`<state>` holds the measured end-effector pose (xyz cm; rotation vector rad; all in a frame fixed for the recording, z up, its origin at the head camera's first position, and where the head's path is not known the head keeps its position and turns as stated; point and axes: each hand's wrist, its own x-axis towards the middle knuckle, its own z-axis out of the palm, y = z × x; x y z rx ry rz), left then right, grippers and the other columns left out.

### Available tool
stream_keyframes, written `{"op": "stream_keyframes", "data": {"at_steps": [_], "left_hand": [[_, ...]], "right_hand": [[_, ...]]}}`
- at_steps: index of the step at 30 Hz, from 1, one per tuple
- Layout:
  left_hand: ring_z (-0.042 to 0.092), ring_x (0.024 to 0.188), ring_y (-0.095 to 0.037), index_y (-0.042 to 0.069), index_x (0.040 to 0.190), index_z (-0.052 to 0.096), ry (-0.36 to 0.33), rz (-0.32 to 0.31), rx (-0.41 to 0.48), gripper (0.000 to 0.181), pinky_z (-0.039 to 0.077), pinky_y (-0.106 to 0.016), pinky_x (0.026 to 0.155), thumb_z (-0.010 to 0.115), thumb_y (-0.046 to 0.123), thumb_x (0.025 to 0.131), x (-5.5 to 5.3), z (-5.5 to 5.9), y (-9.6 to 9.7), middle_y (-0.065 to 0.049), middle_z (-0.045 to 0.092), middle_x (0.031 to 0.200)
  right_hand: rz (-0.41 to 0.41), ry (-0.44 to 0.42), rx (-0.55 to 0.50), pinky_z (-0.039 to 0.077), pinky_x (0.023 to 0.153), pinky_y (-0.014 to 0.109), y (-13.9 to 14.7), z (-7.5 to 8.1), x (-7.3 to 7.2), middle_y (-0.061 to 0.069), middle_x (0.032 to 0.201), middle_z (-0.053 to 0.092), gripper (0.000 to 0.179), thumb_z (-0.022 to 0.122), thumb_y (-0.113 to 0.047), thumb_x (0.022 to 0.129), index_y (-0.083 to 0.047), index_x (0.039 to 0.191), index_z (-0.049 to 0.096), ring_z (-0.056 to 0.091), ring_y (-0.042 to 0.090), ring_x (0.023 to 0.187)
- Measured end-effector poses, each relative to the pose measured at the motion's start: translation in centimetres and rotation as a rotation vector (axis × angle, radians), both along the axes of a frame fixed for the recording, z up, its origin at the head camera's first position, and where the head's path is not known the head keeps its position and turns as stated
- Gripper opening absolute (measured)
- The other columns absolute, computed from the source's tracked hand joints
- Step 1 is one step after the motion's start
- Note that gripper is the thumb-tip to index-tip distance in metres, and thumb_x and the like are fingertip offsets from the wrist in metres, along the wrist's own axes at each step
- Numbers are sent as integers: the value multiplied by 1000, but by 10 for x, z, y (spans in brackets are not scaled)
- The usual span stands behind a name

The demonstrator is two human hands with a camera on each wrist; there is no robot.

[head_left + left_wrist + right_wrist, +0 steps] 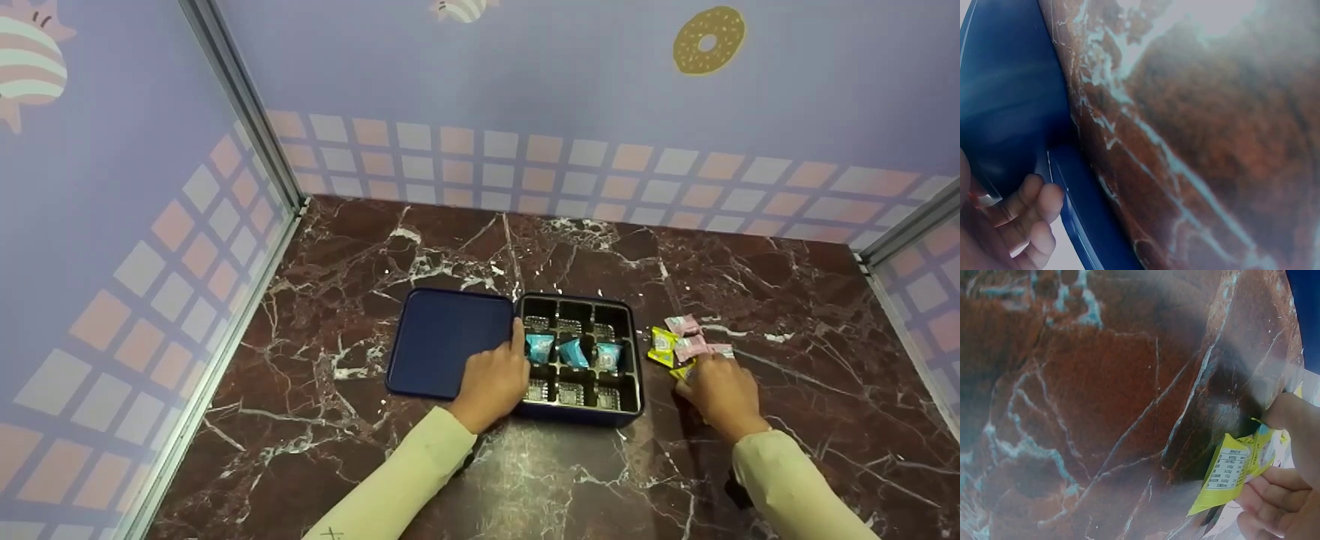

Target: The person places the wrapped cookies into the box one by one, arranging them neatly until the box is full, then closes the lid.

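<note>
A dark blue box [577, 415] with a gold-black divided tray stands on the marble-patterned table. Its middle row holds three blue wrapped candies [574, 353], one per compartment. My left hand [491, 382] rests at the box's left side, index finger straight along the rim; the left wrist view shows its other fingertips [1050, 201] loosely bent by the blue edge. Right of the box, my right hand [724, 394] pinches a yellow wrapped candy [1227, 472] between thumb and fingers. Another yellow candy [663, 346] and several pink candies [691, 346] lie just beyond that hand.
The flat blue lid [450, 337] lies left of the box, partly behind my left hand. Patterned lilac walls [525, 67] close off the table [360, 270] at the back and both sides. Compartments in the tray's back and front rows show bare plastic bottoms.
</note>
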<state>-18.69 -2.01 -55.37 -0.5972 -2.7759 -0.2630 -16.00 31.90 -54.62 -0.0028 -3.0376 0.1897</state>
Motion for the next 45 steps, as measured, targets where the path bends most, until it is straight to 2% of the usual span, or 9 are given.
{"op": "stream_keyframes", "data": {"at_steps": [13,22,31,37,45], "left_hand": [[48,43,-14,-4,144,41,-8,-3,17,59,37,-32,39,51,22,92,0,0,0,-1,58,63],[47,40,-13,-3,139,47,112,2,-13,56,36,-32,37,53,22,90,1,-2,-1,0,56,60],[50,42,-16,-3,140,48,89,4,13,57,39,-34,38,55,22,89,2,-1,-1,-1,57,61],[54,44,-18,-3,140,47,59,4,38,56,39,-36,39,53,22,91,1,-1,0,-2,59,63],[54,45,-19,-3,141,45,38,5,35,57,40,-36,40,53,22,91,0,-2,0,-3,60,64]], "right_hand": [[22,11,2,42,65,59,1,3,1,28,77,61,39,77,-27,74,6,84,59,59,48,71],[19,17,8,41,71,58,-2,8,2,28,82,61,36,75,-27,76,4,84,57,59,48,79],[53,135,-32,43,67,57,-5,5,0,23,77,61,26,75,-18,74,1,80,58,59,45,71],[103,206,-40,45,60,55,-8,5,-2,20,78,62,25,76,-13,73,1,85,60,59,43,64],[145,232,-51,46,60,54,-10,5,-3,17,80,61,26,77,-14,75,1,87,61,60,42,68]]}}
